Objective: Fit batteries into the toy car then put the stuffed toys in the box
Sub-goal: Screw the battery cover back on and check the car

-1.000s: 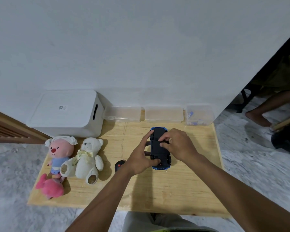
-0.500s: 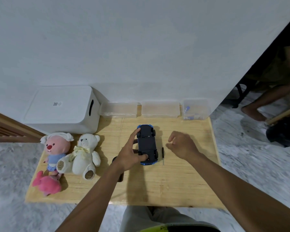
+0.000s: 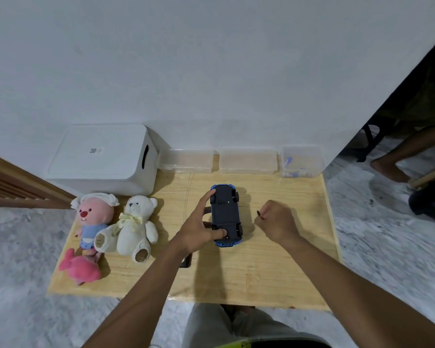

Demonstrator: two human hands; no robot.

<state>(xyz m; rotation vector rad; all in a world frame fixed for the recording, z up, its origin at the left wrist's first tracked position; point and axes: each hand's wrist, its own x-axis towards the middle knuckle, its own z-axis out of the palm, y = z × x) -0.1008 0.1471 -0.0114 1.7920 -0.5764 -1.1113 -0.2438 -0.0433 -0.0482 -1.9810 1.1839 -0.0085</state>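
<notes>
A blue toy car (image 3: 225,214) lies upside down in the middle of the wooden table (image 3: 261,270), its dark underside facing up. My left hand (image 3: 199,229) grips its left side, thumb on the rear end. Just right of the car, my right hand (image 3: 278,222) is closed on a thin dark screwdriver (image 3: 259,214), whose tip sticks out toward the car. At the table's left sit a pink-faced stuffed toy (image 3: 93,217), a white teddy bear (image 3: 133,224) and a pink plush (image 3: 82,270). A lidded white box (image 3: 98,159) stands behind them.
Three clear plastic containers (image 3: 248,160) line the wall; the rightmost one (image 3: 301,160) holds small blue items. A dark object (image 3: 186,262) lies partly hidden under my left forearm. Another person's leg (image 3: 399,156) shows at the far right, off the table.
My right hand left the car's underside and took up the screwdriver that lay on the table right of the car. My left hand kept its hold on the car.
</notes>
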